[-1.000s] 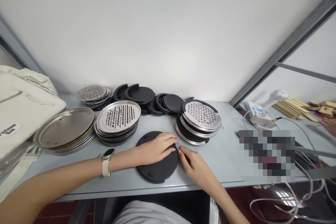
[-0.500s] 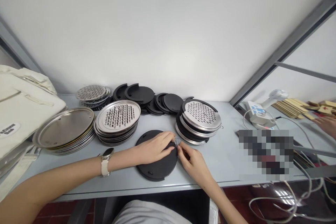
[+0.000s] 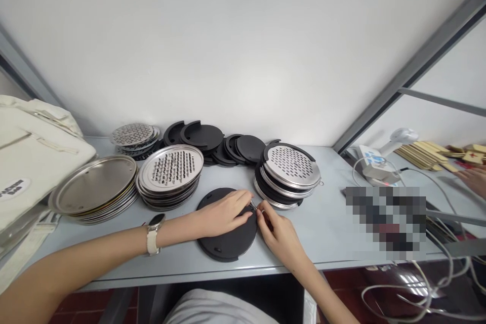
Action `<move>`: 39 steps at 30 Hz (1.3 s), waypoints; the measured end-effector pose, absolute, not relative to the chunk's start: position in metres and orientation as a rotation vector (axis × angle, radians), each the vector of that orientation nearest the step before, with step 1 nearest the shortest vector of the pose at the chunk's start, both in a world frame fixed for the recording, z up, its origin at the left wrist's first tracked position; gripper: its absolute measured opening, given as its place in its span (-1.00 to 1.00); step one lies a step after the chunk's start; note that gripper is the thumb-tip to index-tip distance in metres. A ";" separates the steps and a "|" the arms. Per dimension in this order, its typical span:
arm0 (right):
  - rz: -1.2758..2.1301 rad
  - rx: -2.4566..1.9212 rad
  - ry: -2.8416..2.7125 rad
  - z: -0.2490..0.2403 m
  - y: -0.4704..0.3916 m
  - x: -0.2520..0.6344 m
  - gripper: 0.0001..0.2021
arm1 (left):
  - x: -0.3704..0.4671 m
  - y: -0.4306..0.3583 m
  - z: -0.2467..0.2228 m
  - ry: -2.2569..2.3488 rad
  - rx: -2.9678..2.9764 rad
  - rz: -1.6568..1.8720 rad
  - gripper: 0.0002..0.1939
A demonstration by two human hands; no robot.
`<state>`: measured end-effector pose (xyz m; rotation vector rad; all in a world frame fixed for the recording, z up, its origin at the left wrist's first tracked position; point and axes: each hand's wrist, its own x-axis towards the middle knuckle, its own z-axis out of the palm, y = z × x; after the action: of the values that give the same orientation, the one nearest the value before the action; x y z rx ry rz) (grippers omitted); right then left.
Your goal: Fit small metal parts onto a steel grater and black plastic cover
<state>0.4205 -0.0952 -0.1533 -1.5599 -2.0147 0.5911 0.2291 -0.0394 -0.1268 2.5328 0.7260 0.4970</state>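
A round black plate (image 3: 231,243) lies on the bench before me. My left hand (image 3: 224,213) rests across it, thumb and fingers closed at its right edge. There, my right hand (image 3: 280,235) pinches a small metal wire ring (image 3: 253,204) between thumb and forefinger. Fingers partly cover the ring, and I cannot tell whether it passes through the plate. Just behind my right hand stands a stack of round metal graters with black rims (image 3: 290,164). Left of the plate is a stack of coarse graters (image 3: 172,168).
Shiny round metal plates (image 3: 98,185) are stacked at left beside a pale bag (image 3: 38,147). More black plates (image 3: 205,136) and perforated discs (image 3: 132,134) lie along the wall. At right are a white scanner (image 3: 402,136), cables, wooden pieces (image 3: 417,156) and another person's hand (image 3: 474,179).
The wire ring has tilted from standing up to lying lower over the plate's edge, and my right fingertips have shifted slightly with it. My left hand stays where it was.
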 end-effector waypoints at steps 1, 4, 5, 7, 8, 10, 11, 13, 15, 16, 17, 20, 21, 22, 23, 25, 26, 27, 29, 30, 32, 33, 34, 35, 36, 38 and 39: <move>0.592 -1.558 -2.016 -0.153 -0.095 0.421 -0.85 | 0.229 -0.040 -0.127 0.730 2.531 0.501 -0.77; 0.608 -1.547 -2.012 -0.154 -0.095 0.421 -0.84 | 0.229 -0.040 -0.126 0.740 2.529 0.515 -0.75; 0.616 -1.539 -2.007 -0.154 -0.095 0.422 -0.83 | 0.229 -0.040 -0.126 0.736 2.533 0.521 -0.72; 0.636 -1.517 -1.993 -0.155 -0.094 0.423 -0.82 | 0.229 -0.040 -0.125 0.696 2.551 0.534 -0.68; 0.645 -1.506 -1.984 -0.156 -0.094 0.424 -0.81 | 0.229 -0.040 -0.125 0.660 2.564 0.544 -0.67; 0.663 -1.488 -1.973 -0.157 -0.093 0.425 -0.80 | 0.229 -0.039 -0.125 0.593 2.583 0.571 -0.68; 0.672 -1.481 -1.968 -0.157 -0.093 0.426 -0.78 | 0.230 -0.038 -0.125 0.572 2.586 0.585 -0.69; 0.690 -1.462 -1.959 -0.157 -0.092 0.427 -0.76 | 0.230 -0.038 -0.126 0.557 2.583 0.605 -0.70; 0.708 -1.435 -1.953 -0.157 -0.093 0.427 -0.76 | 0.230 -0.037 -0.127 0.563 2.580 0.604 -0.67; 0.713 -1.423 -1.955 -0.157 -0.093 0.427 -0.76 | 0.230 -0.037 -0.127 0.568 2.582 0.601 -0.66; 0.715 -1.414 -1.962 -0.157 -0.093 0.427 -0.76 | 0.230 -0.037 -0.128 0.573 2.584 0.598 -0.64; 0.701 -1.413 -1.989 -0.158 -0.094 0.426 -0.76 | 0.230 -0.037 -0.129 0.572 2.584 0.596 -0.68; 0.693 -1.417 -1.991 -0.158 -0.094 0.426 -0.75 | 0.230 -0.037 -0.129 0.569 2.583 0.601 -0.70; 0.688 -1.421 -1.992 -0.158 -0.094 0.426 -0.75 | 0.230 -0.037 -0.129 0.568 2.580 0.606 -0.72; 0.684 -1.425 -1.991 -0.159 -0.094 0.426 -0.75 | 0.230 -0.036 -0.129 0.570 2.578 0.607 -0.73; 0.674 -1.430 -1.997 -0.159 -0.094 0.426 -0.76 | 0.230 -0.036 -0.129 0.575 2.576 0.605 -0.73; 0.669 -1.430 -2.002 -0.159 -0.093 0.426 -0.77 | 0.230 -0.036 -0.129 0.576 2.575 0.602 -0.72; 0.664 -1.430 -2.008 -0.159 -0.093 0.426 -0.78 | 0.230 -0.036 -0.129 0.579 2.575 0.598 -0.71; 0.653 -1.428 -2.018 -0.159 -0.093 0.425 -0.80 | 0.230 -0.037 -0.128 0.587 2.574 0.593 -0.69; 0.649 -1.430 -2.022 -0.158 -0.093 0.425 -0.80 | 0.230 -0.037 -0.128 0.591 2.571 0.593 -0.68; 0.637 -1.436 -2.030 -0.158 -0.093 0.425 -0.80 | 0.229 -0.037 -0.129 0.594 2.562 0.600 -0.68; 0.630 -1.441 -2.033 -0.157 -0.093 0.425 -0.80 | 0.229 -0.037 -0.129 0.593 2.555 0.602 -0.69; 0.625 -1.446 -2.036 -0.157 -0.094 0.425 -0.80 | 0.229 -0.037 -0.129 0.591 2.550 0.605 -0.69; 0.621 -1.452 -2.038 -0.157 -0.094 0.424 -0.80 | 0.229 -0.037 -0.129 0.591 2.547 0.608 -0.70; 0.617 -1.457 -2.040 -0.157 -0.094 0.424 -0.80 | 0.229 -0.036 -0.129 0.590 2.544 0.609 -0.70; 0.611 -1.463 -2.043 -0.156 -0.094 0.424 -0.80 | 0.229 -0.036 -0.129 0.589 2.541 0.607 -0.71; 0.608 -1.463 -2.044 -0.156 -0.094 0.424 -0.80 | 0.229 -0.036 -0.129 0.588 2.541 0.605 -0.70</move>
<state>0.4243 -0.0945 -0.1559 -1.4631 -2.0444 0.6084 0.2294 -0.0362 -0.1292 2.5410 0.5884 0.6048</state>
